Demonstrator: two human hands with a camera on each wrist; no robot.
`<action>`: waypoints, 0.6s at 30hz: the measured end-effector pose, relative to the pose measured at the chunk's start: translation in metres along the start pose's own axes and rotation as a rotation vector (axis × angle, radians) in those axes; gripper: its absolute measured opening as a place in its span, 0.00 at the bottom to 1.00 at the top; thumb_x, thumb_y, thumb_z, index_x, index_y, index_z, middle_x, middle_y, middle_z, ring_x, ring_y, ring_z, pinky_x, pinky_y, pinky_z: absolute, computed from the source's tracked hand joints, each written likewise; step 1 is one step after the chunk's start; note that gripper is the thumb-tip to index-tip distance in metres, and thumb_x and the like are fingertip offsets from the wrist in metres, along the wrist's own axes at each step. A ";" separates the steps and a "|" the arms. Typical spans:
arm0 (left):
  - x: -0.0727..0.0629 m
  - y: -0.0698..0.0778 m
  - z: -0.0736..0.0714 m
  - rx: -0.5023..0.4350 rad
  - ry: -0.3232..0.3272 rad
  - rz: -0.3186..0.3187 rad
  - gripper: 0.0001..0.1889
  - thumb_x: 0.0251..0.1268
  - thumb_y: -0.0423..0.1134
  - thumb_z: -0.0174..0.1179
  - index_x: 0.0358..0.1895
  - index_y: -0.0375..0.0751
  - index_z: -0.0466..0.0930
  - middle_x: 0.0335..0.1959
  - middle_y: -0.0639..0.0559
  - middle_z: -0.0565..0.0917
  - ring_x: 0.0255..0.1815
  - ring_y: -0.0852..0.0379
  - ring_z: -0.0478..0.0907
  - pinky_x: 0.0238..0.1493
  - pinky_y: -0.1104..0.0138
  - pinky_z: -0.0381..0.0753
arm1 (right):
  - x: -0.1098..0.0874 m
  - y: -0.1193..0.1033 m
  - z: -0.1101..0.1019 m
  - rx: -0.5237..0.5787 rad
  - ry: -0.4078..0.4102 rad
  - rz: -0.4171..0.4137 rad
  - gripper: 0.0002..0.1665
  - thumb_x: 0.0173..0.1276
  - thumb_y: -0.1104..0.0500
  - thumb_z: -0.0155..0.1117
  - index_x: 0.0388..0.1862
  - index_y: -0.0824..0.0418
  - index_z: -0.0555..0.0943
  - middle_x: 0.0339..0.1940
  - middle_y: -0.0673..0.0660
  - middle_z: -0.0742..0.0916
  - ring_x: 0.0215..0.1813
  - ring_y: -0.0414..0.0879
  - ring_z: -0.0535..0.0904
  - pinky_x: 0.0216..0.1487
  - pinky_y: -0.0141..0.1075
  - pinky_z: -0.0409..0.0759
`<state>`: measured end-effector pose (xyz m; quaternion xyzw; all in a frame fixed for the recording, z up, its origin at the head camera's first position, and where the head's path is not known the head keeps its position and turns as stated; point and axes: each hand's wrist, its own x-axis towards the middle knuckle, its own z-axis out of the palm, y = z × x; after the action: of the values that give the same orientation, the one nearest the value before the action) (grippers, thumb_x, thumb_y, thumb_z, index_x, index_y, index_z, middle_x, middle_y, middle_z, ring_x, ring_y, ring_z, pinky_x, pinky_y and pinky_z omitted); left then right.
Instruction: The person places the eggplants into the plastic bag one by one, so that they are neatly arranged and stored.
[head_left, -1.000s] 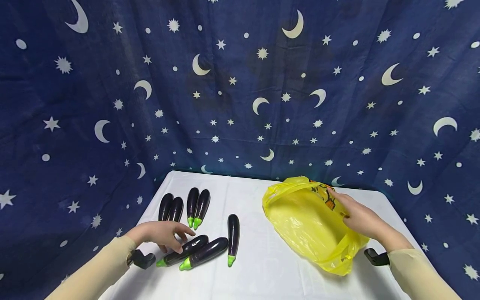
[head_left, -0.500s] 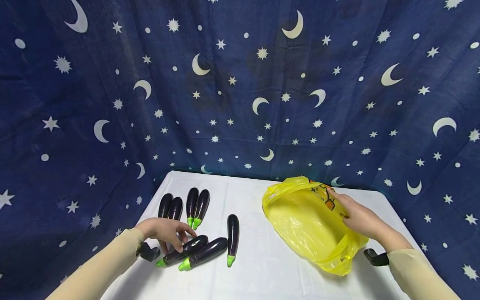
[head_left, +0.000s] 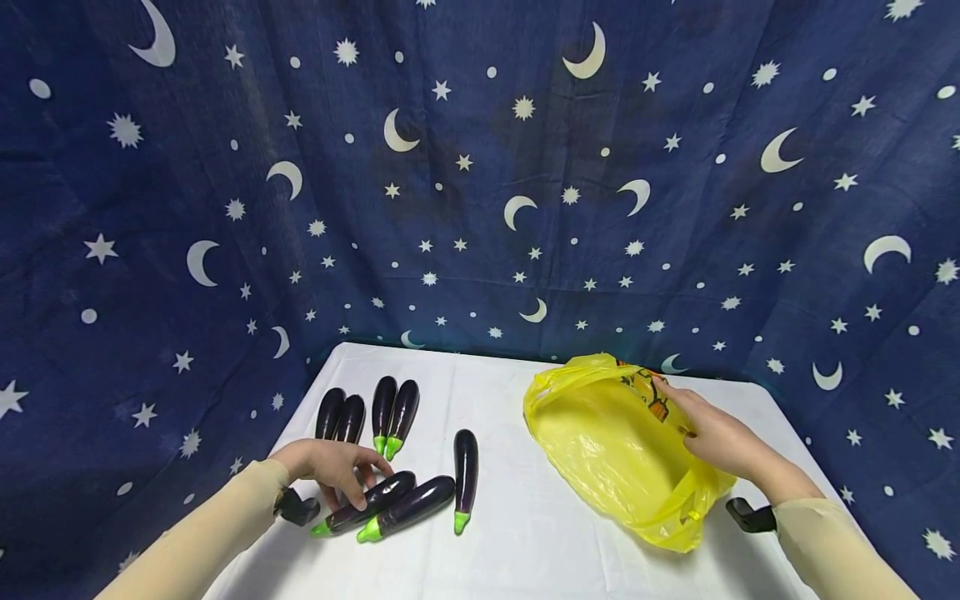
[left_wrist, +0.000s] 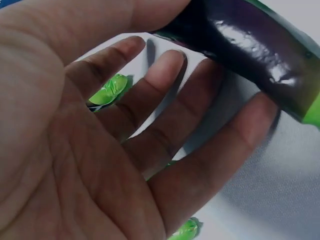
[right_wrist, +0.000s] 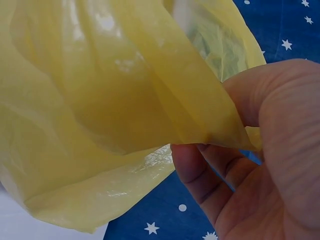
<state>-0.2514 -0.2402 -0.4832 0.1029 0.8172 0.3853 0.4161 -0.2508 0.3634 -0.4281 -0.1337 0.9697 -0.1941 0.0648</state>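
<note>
My left hand (head_left: pixel 330 465) is at a dark purple eggplant (head_left: pixel 386 492) with a green stem end, on the near left of the white table. In the left wrist view the thumb lies along one side of this eggplant (left_wrist: pixel 255 47) and the fingertips reach its other side. A second eggplant (head_left: pixel 416 507) lies just beside it. At the right, my right hand (head_left: pixel 723 433) holds the rim of a yellow plastic bag (head_left: pixel 600 442), whose mouth gapes toward me. The right wrist view has its film (right_wrist: pixel 110 90) pinched between thumb and fingers.
One eggplant (head_left: pixel 466 475) lies by itself nearer the middle of the white table (head_left: pixel 510 533). Two pairs of eggplants, a left pair (head_left: pixel 350 418) and a right pair (head_left: pixel 403 412), lie farther back. A blue cloth (head_left: pixel 480 208) with moons and stars hangs behind.
My left hand has shifted slightly right and its fingers have settled lower around the eggplant. The eggplants, the yellow bag and my right hand look unmoved.
</note>
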 end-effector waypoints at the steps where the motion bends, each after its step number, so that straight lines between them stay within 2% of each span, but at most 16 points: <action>1: 0.000 -0.001 0.000 -0.005 0.001 0.003 0.31 0.52 0.21 0.69 0.61 0.48 0.80 0.45 0.45 0.77 0.39 0.50 0.83 0.38 0.51 0.89 | 0.000 0.000 0.000 -0.001 0.001 0.000 0.53 0.65 0.74 0.61 0.86 0.55 0.51 0.76 0.71 0.66 0.72 0.69 0.66 0.68 0.69 0.64; 18: 0.004 -0.005 0.000 -0.034 -0.014 0.009 0.36 0.52 0.19 0.68 0.66 0.49 0.78 0.47 0.45 0.78 0.42 0.48 0.83 0.38 0.50 0.89 | 0.001 0.001 0.001 -0.005 0.008 0.005 0.52 0.67 0.72 0.61 0.85 0.54 0.51 0.75 0.71 0.68 0.69 0.67 0.69 0.67 0.68 0.66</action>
<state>-0.2530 -0.2422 -0.4890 0.1023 0.8071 0.4005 0.4216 -0.2517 0.3635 -0.4297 -0.1308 0.9707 -0.1921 0.0610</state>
